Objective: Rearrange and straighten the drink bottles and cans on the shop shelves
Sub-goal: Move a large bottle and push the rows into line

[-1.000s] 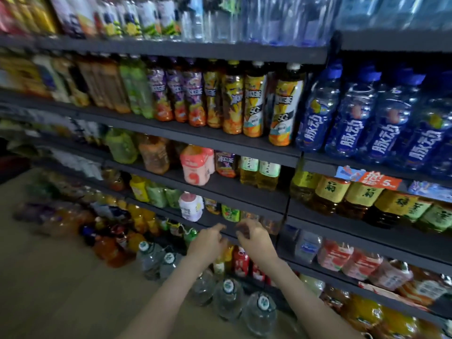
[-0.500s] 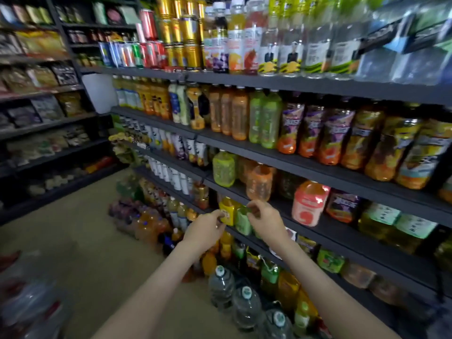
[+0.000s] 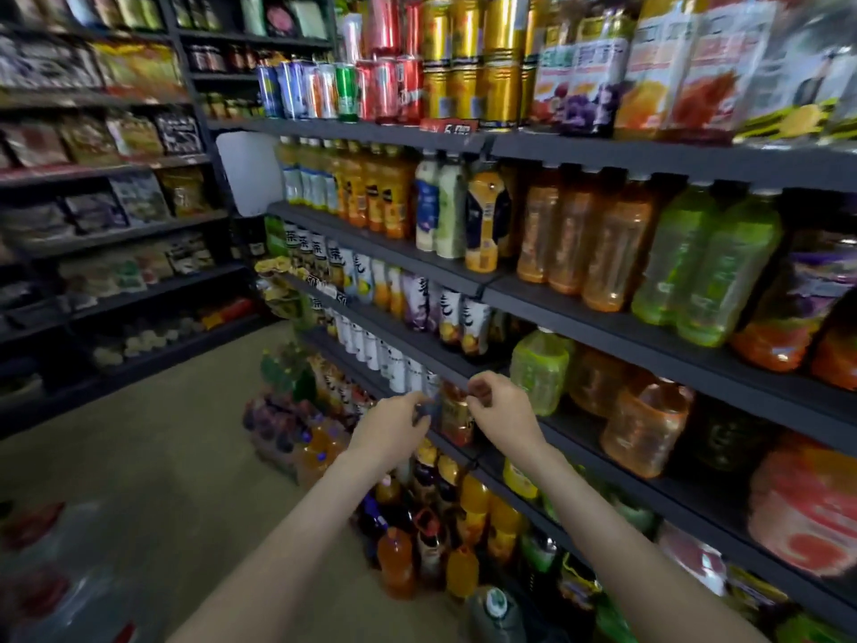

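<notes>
Dark shop shelves [image 3: 617, 334] run along the right, packed with drink bottles and cans. My two hands are raised at a lower shelf with a small amber bottle with a red-orange label [image 3: 457, 417] between them. My left hand [image 3: 394, 429] reaches its blurred fingertips to the bottle's left side; whether they grip it is unclear. My right hand [image 3: 505, 415] hovers at the bottle's upper right with fingers loosely curled, holding nothing. A row of white bottles [image 3: 385, 355] stands just left of it, and a green jug [image 3: 540, 368] and orange jugs [image 3: 647, 426] to the right.
Cans [image 3: 385, 88] fill the top shelf, with orange bottles [image 3: 579, 239] and green bottles [image 3: 705, 266] below. Large bottles [image 3: 417, 536] stand on the tan floor [image 3: 153, 461] at the shelf's foot. Snack shelves [image 3: 102, 187] line the far left wall.
The view has swung left and up along the aisle. Both hands moved left along the shelves, from the yellow and green bottles to the amber bottle, keeping the same curled pose.
</notes>
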`<state>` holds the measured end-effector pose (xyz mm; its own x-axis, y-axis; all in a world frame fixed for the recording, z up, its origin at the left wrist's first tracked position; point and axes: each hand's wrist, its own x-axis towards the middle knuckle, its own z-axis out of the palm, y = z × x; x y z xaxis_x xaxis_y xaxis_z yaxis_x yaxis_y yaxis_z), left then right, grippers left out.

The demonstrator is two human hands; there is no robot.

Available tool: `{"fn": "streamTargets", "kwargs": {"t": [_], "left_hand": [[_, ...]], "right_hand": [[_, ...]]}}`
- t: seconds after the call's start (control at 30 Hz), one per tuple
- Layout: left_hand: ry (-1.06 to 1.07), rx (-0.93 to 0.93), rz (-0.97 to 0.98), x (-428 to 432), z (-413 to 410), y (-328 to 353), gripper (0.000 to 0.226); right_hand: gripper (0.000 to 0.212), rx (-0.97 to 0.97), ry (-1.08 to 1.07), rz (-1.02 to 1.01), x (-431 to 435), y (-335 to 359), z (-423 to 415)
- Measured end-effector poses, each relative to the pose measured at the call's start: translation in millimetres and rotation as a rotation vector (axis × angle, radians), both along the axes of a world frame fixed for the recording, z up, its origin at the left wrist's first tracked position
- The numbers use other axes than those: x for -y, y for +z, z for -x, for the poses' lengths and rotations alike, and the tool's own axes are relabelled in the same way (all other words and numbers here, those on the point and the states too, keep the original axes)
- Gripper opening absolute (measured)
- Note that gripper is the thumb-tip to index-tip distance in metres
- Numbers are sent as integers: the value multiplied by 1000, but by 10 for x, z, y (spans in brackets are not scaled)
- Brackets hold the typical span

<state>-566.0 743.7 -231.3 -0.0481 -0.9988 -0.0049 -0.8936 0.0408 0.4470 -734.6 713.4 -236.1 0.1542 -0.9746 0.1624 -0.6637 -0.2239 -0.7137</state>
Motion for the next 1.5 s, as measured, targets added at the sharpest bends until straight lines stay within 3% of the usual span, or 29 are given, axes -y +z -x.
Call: {"fn": "streamTargets", "kwargs": {"t": [0.53, 0.77, 1.03, 1.3, 1.5], "left_hand": [[23, 24, 289, 2955, -2810, 1072, 36], [-129, -63, 428, 4148, -3811, 1511, 36], [-237, -255, 615, 5348, -4110, 1844, 34], [-87, -557, 740, 6183, -4784, 2072, 31], [15, -698, 733, 6992, -5480, 2385, 44]], "right_hand": [[23, 108, 75, 282, 2819, 1224, -2849], [24, 132, -107, 407, 3758, 1672, -3663], [31, 34, -202, 600, 4520, 2131, -3890], [35, -23, -145, 722, 5275, 2430, -4511], [36, -58, -188, 820, 5808, 2584, -5012]]}}
